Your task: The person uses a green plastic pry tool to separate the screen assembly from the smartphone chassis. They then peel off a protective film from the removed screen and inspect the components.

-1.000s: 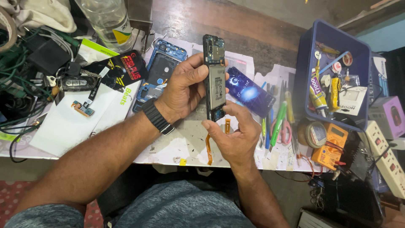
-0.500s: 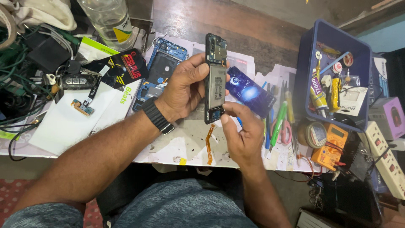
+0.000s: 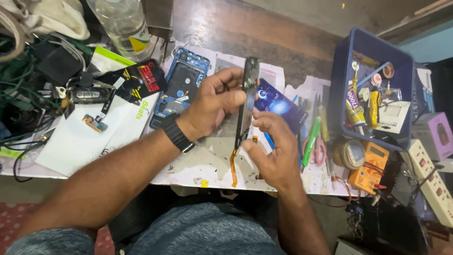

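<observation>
Just past the right hand, a dark blue rectangular box lying flat; beyond the left hand, a black packet with red label and a blue phone frame. Left hand curled around an opened phone, held upright and edge-on between both hands. Right hand half-closed, fingertips pinching the phone's lower end, orange ribbon cable dangling beneath.

Worn brown wooden table, crowded.
On it: white paper sheets, blue plastic phone frame, blue plastic bin, clear plastic bottle, orange multimeter.
</observation>
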